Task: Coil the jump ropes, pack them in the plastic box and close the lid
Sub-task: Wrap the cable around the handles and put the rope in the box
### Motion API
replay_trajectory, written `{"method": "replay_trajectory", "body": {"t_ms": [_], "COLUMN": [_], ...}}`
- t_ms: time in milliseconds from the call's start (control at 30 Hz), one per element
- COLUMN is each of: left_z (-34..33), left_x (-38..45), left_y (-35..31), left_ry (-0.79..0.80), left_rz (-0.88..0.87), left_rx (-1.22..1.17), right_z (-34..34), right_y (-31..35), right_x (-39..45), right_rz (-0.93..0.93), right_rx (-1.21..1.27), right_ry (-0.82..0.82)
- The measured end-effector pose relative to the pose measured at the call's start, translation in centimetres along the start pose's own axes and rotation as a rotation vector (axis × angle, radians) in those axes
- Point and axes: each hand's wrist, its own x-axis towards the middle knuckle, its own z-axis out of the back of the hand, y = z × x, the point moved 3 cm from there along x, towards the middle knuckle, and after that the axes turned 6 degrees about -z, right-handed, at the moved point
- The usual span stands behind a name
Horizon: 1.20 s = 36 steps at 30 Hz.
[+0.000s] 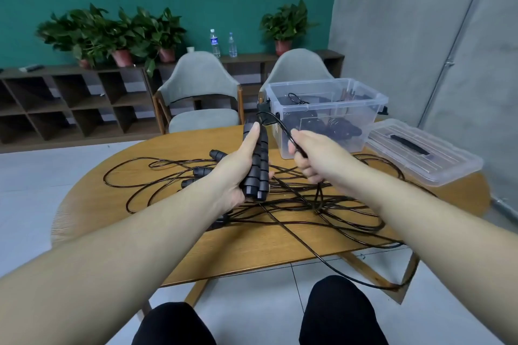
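Note:
My left hand (238,165) grips two black ribbed jump-rope handles (256,165) side by side, held upright above the round wooden table (252,249). My right hand (311,154) pinches the thin black rope (283,126) that runs from the handle tops. Loose black ropes (294,202) lie tangled on the table, with more handles (201,171) left of my hand. One rope hangs over the table's near edge. The clear plastic box (326,112) stands open at the far right with coiled ropes inside. Its clear lid (423,154) lies beside it on the right.
Two grey chairs (199,98) stand behind the table. A low wooden shelf (70,95) with potted plants and two water bottles (215,43) runs along the green wall. My knees (336,314) are under the near edge.

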Motion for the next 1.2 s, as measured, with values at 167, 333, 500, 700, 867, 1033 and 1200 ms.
{"method": "replay_trajectory", "body": {"t_ms": [167,333,500,700,867,1033,1200], "left_z": [-0.8,-0.8,-0.5,-0.6,0.8,3.0,5.4], "left_x": [0.2,0.4,0.9,1.0,2.9,3.2,2.2], "left_y": [0.7,1.1,1.8,2.2,1.4,-1.4,-2.5], "left_ry": [-0.029,0.006,-0.065,0.089,-0.131,-0.066,0.182], "left_rz": [0.022,-0.039,-0.028,-0.001,-0.055,-0.069,-0.005], "left_rx": [-0.18,-0.291,-0.216,-0.181,-0.295,-0.407,-0.317], "right_z": [-3.5,-5.0,-5.9,-5.9,-6.0,-5.4,-3.7], "right_y": [-0.2,-0.3,-0.7,-0.7,-1.4,-2.9,-5.4], "right_x": [-0.5,-0.6,-0.2,0.2,0.1,0.1,2.2], "right_rz": [0.164,0.272,0.334,0.334,0.421,0.406,0.299], "right_rx": [-0.304,-0.47,-0.649,-0.815,-0.816,-0.704,-0.639], "right_ry": [-0.136,-0.199,-0.244,-0.252,-0.181,-0.125,-0.003]}}
